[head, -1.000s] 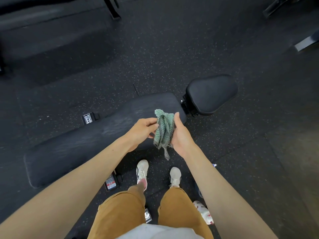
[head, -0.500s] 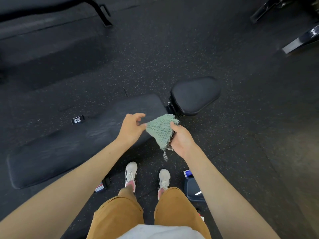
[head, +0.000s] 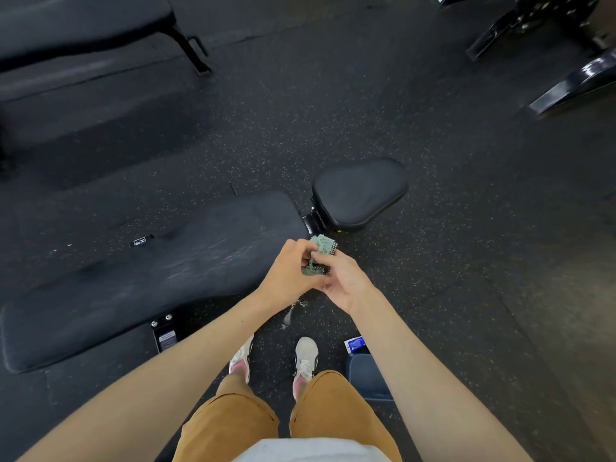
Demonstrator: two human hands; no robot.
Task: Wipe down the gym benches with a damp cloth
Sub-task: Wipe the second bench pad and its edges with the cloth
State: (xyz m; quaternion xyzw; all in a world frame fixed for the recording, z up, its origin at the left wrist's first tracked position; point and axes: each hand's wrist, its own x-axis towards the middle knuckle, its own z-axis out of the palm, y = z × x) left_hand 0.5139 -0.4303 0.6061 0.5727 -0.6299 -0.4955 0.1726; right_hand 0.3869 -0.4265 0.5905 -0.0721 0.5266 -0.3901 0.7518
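Cloth [head: 320, 251]: green knit with black-and-white checked backing, bunched into a wad between both hands. Left hand [head: 289, 272] had its fingers curled in, pinching the wad. Right hand [head: 347, 282] was cupped around it from the other side, thumb and fingers closed on the fabric. A thin tail of cloth hung below the hands.

Landmark = the bench's long back pad [head: 133, 278]: black, lying flat, faint streaks across the surface.
- Hands and cloth were held in the air just off the pad's right end, on its near side, not touching it.
- Seat pad [head: 360, 191] sat just past that right end, across a narrow gap where a bracket showed.
- Small black-and-white label [head: 141, 242] sat at the pad's far edge, around mid-length.
- Frame foot [head: 163, 332] with two bolts stuck out from under the pad's near edge.
- White shoes [head: 305, 358] stood on the speckled rubber floor [head: 450, 228], near side of the pad, toward its right end.
- Dark blue container [head: 366, 378] sat beyond the shoes, further from the pad, partly hidden by the right forearm. Couldn't tell what it was.
- Second bench [head: 83, 25] was well beyond the pad's far side.
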